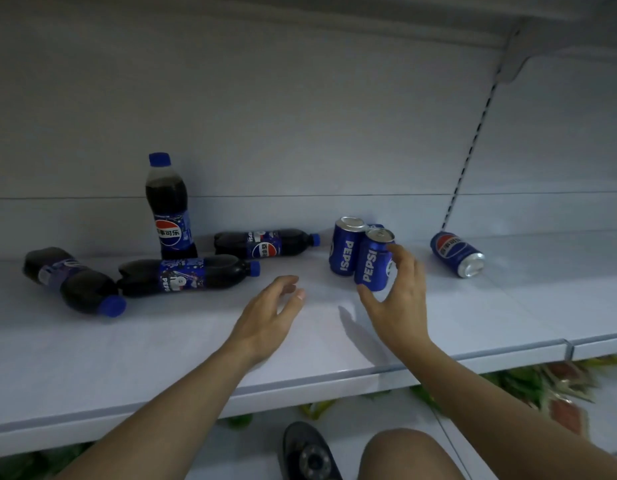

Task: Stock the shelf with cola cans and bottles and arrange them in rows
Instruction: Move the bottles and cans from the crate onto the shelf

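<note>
Your right hand is at the front can, which stands upright near the middle of the shelf. Thumb and fingers are spread around the can's right side; the fingertips lie against or just beside its upper wall. Whether the hand actually presses the can cannot be told; the grip appears loose, not clenched.

A second upright can stands touching the front can, behind it and to the left. A sliver of a third can shows behind these two, toward the back wall of the shelf.

Your left hand hovers over the bare shelf surface to the left of the cans. Its fingers are relaxed, slightly curled and apart, and it holds nothing.

A fallen can lies on its side toward the right end of the shelf, well apart from the upright group.

On the left half of the shelf:
- One upright bottle stands near the back wall.
- One bottle lies just right of it, cap pointing right.
- One bottle lies in front, cap pointing right.
- One bottle lies nearest the left end, cap toward the front edge
</note>
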Available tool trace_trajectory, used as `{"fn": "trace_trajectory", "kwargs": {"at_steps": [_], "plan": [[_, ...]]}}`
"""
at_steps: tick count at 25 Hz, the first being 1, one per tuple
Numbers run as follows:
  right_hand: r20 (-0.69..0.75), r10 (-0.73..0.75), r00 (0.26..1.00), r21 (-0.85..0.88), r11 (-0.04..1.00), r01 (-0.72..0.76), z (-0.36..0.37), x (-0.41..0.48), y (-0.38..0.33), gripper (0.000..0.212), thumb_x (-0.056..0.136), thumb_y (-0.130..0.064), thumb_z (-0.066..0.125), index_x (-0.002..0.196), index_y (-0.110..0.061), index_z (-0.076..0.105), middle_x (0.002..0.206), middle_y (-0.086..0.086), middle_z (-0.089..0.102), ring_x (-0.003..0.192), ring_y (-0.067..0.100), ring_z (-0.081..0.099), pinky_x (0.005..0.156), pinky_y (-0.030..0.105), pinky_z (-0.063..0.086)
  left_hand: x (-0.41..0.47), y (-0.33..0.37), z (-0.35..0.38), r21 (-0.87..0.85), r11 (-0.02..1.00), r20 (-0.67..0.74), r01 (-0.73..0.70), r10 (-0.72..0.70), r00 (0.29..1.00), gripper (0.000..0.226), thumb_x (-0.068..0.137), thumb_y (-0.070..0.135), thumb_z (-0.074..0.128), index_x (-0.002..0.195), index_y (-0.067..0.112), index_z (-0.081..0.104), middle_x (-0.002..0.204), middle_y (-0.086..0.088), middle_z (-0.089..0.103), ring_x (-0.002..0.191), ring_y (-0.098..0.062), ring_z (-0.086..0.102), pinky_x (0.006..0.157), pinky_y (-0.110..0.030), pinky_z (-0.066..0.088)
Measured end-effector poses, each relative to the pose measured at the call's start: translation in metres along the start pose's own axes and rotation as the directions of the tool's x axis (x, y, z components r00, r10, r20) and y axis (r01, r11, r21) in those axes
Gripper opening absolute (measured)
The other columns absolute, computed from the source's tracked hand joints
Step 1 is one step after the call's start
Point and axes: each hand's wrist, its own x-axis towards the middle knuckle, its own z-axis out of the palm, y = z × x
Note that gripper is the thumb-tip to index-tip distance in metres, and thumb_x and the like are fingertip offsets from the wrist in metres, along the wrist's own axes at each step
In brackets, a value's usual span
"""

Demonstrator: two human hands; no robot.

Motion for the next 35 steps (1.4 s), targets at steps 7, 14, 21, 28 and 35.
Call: {"fn": "trace_trajectory", "kwargs": {"at_steps": [7,14,21,28,35], "plan": [[0.259,-0.262,0.93,0.081,0.965,0.25,0.01,-0.024,-0.058,0.053,0.09,-0.035,0.068,0.138,-0.029,0.044,0.134,-0.01,0.05,0.122,0.006,0.047,0.096,0.021,0.043,-0.043,0.0,-0.03,-0.177,0.982,-0.249,-0.068,0.023,0.968,0.032,0.1,0.051,0.043,0.128,0.043,0.056,0.13,0.018,0.061,0.124,0.003,0.053,0.108,-0.03,0.041],[0.424,-0.534,0.731,0.384,0.837,0.389,0.09,-0.084,-0.191,0.055,0.092,-0.039,0.065,0.141,-0.034,0.04,0.135,-0.019,0.045,0.123,-0.001,0.045,0.102,0.03,0.047,-0.157,-0.018,-0.156,-0.06,0.994,-0.596,-0.094,0.04,0.802,0.028,0.096,0.044,0.042,0.113,0.033,0.062,0.107,0.014,0.069,0.107,-0.002,0.063,0.089,-0.028,0.05],[0.46,-0.785,0.415,0.701,0.608,0.373,0.157,-0.213,-0.345,0.05,0.092,-0.036,0.065,0.138,-0.032,0.044,0.132,-0.014,0.05,0.12,0.001,0.048,0.099,0.031,0.048,-0.362,-0.032,-0.283,0.189,0.965,-0.808,0.183,0.047,0.587,0.028,0.099,0.04,0.043,0.11,0.024,0.064,0.103,0.011,0.068,0.105,-0.008,0.064,0.091,-0.037,0.054],[0.465,-0.885,0.009,0.874,0.461,0.155,0.176,-0.396,-0.43,0.05,0.094,-0.037,0.065,0.138,-0.028,0.045,0.13,-0.01,0.049,0.118,0.002,0.045,0.093,0.025,0.042,-0.594,-0.058,-0.289,0.063,0.828,-0.954,0.557,-0.113,0.276,0.026,0.101,0.041,0.042,0.105,0.026,0.062,0.102,0.01,0.067,0.1,-0.01,0.064,0.089,-0.047,0.053],[0.5,-0.809,-0.308,0.861,0.503,0.076,0.194,-0.523,-0.441,0.047,0.098,-0.041,0.061,0.14,-0.028,0.044,0.137,-0.009,0.045,0.123,0.007,0.043,0.102,0.028,0.04,-0.698,-0.102,-0.228,-0.157,0.765,-0.968,0.624,-0.245,0.056,0.023,0.105,0.035,0.043,0.109,0.021,0.062,0.104,0.004,0.066,0.098,-0.016,0.063,0.085,-0.046,0.053]]}}
